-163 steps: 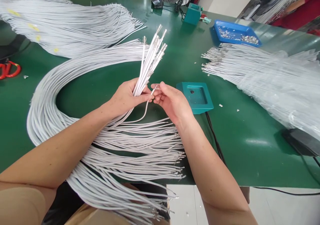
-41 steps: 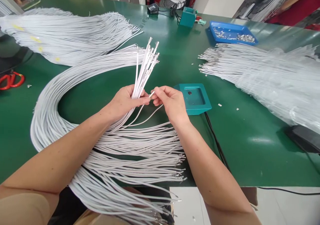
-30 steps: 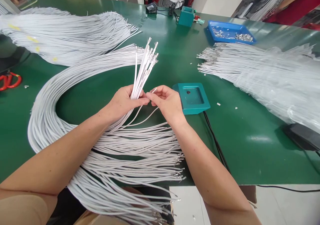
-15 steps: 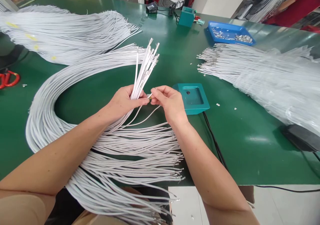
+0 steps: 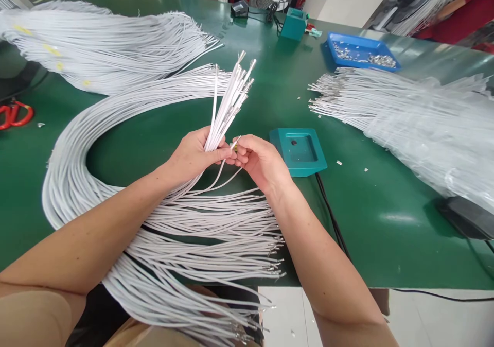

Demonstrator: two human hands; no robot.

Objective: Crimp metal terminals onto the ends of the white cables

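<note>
My left hand [image 5: 196, 152] is wrapped round a bunch of white cords [image 5: 230, 100] whose metal-tipped ends fan upward. My right hand [image 5: 262, 159] meets its fingertips just right of the bunch, its fingers curled beside one separate cord end [image 5: 234, 143]. Something small and yellow shows between the hands; whether the right fingers grip it or the cord is hidden. Below my forearms a large curved bundle of white cords [image 5: 69, 172] lies on the green table, its loose ends [image 5: 231, 233] pointing right.
A teal box [image 5: 301, 151] with black cables stands right of my hands. Beyond are a blue tray [image 5: 363, 51] of small metal parts and another teal box [image 5: 294, 23]. Plastic-wrapped cords [image 5: 432, 125] lie right, more cords [image 5: 116, 48] and red-handled scissors [image 5: 17, 115] left. People are at the back.
My right thumb has come away from the separate cord's tip and the right fingers have turned and loosened. My left hand still holds the bunch. The view has shifted slightly.
</note>
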